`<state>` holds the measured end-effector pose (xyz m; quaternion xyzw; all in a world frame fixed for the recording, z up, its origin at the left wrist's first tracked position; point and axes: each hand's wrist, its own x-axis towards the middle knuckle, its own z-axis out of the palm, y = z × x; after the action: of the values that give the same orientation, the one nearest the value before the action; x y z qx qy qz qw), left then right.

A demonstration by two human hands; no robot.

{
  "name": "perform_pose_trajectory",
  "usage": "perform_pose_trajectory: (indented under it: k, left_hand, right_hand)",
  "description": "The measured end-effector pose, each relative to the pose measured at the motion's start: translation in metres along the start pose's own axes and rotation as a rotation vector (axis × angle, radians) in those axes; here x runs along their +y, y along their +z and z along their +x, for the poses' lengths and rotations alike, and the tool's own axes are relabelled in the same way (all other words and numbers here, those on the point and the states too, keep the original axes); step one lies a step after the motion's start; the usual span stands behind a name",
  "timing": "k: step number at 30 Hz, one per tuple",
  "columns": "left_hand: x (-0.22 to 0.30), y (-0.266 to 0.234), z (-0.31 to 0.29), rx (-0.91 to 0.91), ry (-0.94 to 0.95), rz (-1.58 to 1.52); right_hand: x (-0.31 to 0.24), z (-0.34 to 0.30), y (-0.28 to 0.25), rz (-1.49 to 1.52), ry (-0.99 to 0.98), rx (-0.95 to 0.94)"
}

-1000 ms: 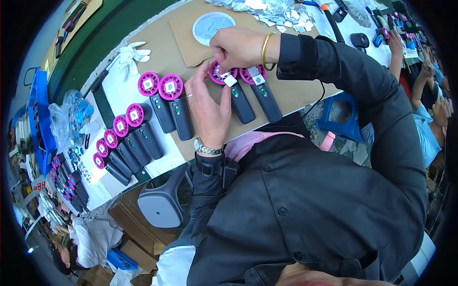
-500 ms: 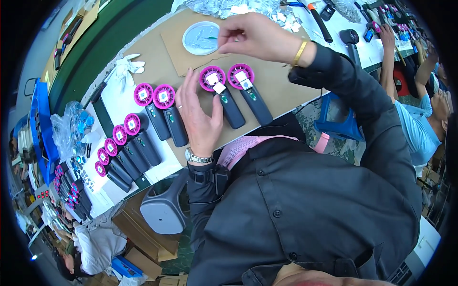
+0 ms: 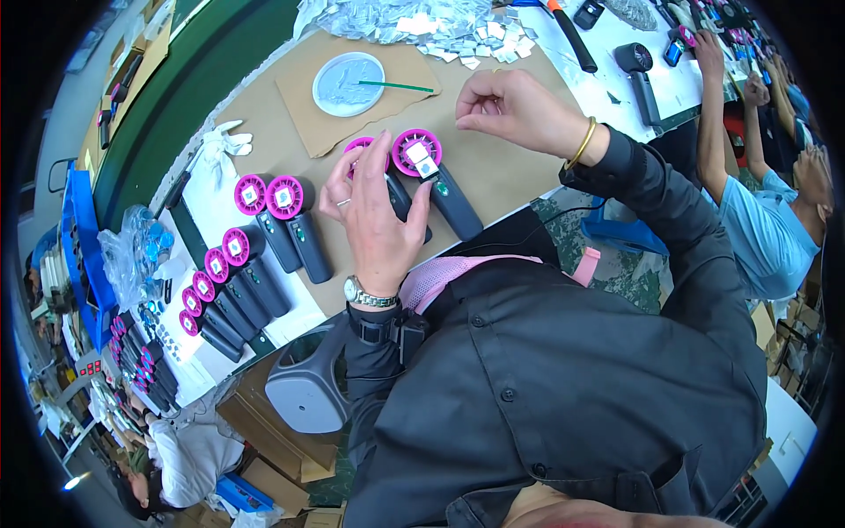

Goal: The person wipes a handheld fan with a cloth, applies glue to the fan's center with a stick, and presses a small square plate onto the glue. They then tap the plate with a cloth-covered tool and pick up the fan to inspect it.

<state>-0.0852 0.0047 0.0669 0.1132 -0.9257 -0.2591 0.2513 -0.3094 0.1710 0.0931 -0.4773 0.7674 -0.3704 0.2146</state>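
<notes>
Nearest, above the surface (image 3: 515, 165), the left grip (image 3: 378, 216) spread, thumb well apart from fingers, over a partly hidden fan (image 3: 398, 192), dark-handled and pink-ringed; cannot tell whether touching or merely hovering. Could knock that fan askew with a careless sweep. Just beside it, to the right, a 2nd fan (image 3: 456, 207) lying face up, with 1 white square (image 3: 417, 154) inside the pink ring and 1 greyish square (image 3: 427, 168) against it. Possibly loose, both, so liable to shift if brushed by the nearby thumb. Farther right, held in the air, the right grip (image 3: 519, 110) with fingertips curled close together; cannot tell whether pinching anything. Could drop a small piece, if holding one. To the left, 2 fans (image 3: 308, 246) side by side, then 5 more fans (image 3: 264, 286) packed in a slanting row; likely to jostle one another if bumped. Beyond, on a cardboard piece (image 3: 299, 106), a round dish (image 3: 316, 86) with a green stick (image 3: 405, 86) jutting past the rim: easy to flick by snagging, perhaps smearing the pale contents. Farther still, small silver squares (image 3: 503, 40) strewn loosely, prone to scattering.
</notes>
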Motion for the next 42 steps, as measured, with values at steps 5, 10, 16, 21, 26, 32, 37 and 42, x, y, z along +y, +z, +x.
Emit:
perform_pose_trajectory:
  k: [5, 10, 16, 21, 26, 32, 37, 42]
  left_hand:
    - [0.003, 0.009, 0.007, 0.003, 0.013, 0.061]
    - [0.005, 0.011, 0.007, -0.015, -0.033, 0.143]
    - [0.009, 0.018, 0.013, -0.028, -0.058, 0.141]
    - [0.012, 0.018, 0.012, -0.050, -0.064, 0.106]
    - [0.009, 0.023, 0.010, 0.004, -0.071, 0.080]
    - [0.011, 0.030, 0.019, 0.007, 0.019, -0.044]
    - [0.012, 0.030, 0.015, 0.012, -0.003, 0.024]
    - [0.011, 0.031, 0.012, 0.037, -0.005, 0.051]
  right_hand:
    - [0.000, -0.003, -0.008, 0.018, 0.012, 0.024]
    - [0.049, 0.002, -0.050, -0.569, -0.136, 0.538]
    - [0.168, 0.012, -0.108, -0.692, 0.437, 0.683]
    - [0.173, 0.016, -0.127, -0.091, 0.696, 0.453]
    - [0.084, -0.039, -0.096, 0.153, 0.354, 0.626]
    - [0.004, -0.116, -0.078, 0.020, -0.008, 0.206]
    - [-0.027, -0.121, -0.058, -0.114, -0.046, 0.033]
    - [-0.035, -0.113, -0.054, -0.351, -0.161, -0.006]
